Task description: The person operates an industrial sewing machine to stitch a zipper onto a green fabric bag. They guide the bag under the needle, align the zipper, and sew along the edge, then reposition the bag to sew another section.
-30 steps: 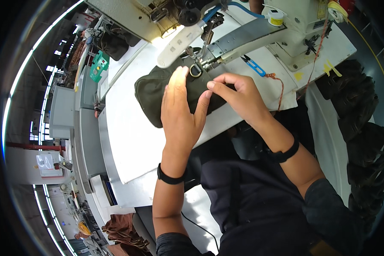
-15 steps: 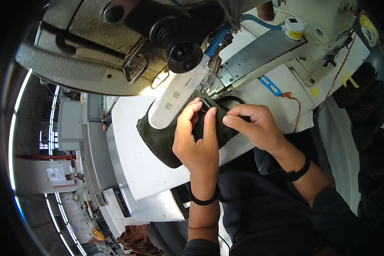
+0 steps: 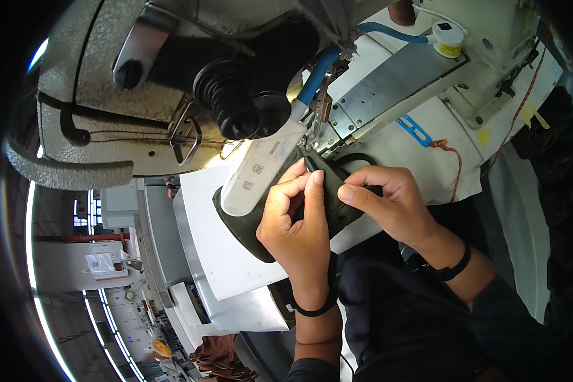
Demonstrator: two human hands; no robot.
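A dark green bag (image 3: 245,234), smooth like leather, lies on the white table under the needle area of a sewing machine (image 3: 89,127). My left hand (image 3: 299,223) pinches its raised edge between thumb and fingers, close to the presser foot. On the right, my right hand (image 3: 395,198) is closed in a pinch on the same bag's edge, near a dark looped strap (image 3: 361,158). The stitching point itself is partly hidden by a long white lamp (image 3: 251,184) and my left fingertips.
The machine's metal arm plate (image 3: 395,89) runs behind the bag. A blue plastic tool (image 3: 415,130) on an orange cord lies at the right, below a round white device (image 3: 449,39) with a blue hose. Brown material (image 3: 219,356) is heaped at lower left.
The view has shifted, so the machine head looks larger and the table sits slightly lower and further right. Both hands keep their pinch on the bag, with fingers barely moved.
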